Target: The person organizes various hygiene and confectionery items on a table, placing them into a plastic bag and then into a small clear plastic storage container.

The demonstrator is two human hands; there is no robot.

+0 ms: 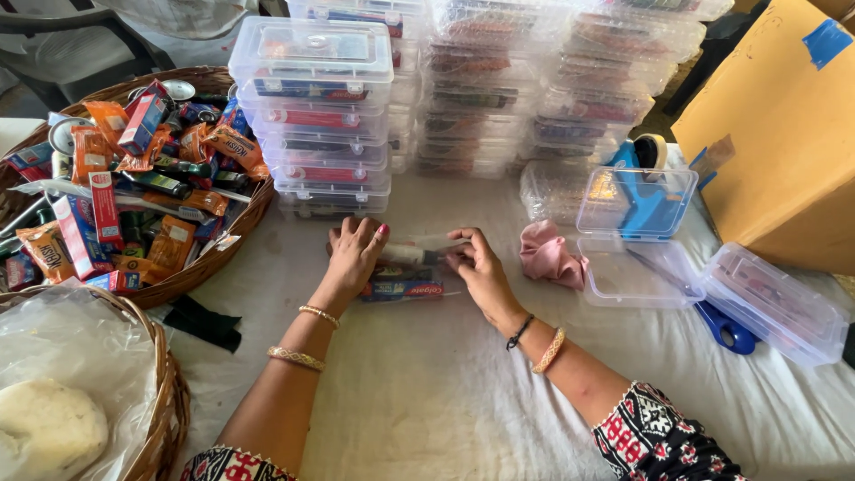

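Left hand (pixel 354 252) and right hand (pixel 476 267), fingers curled closed on opposite ends of a shallow clear plastic lidded box (pixel 411 267) on the white cloth (pixel 427 392); judged light, rigid, slick, best gripped by its edges.

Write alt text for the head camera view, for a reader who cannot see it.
A person's left hand and right hand press on a clear plastic box packed with small toiletries on a white cloth-covered table. Stacks of filled clear plastic boxes stand behind; a round wicker basket of sachets and tubes sits left, an open empty clear box right.
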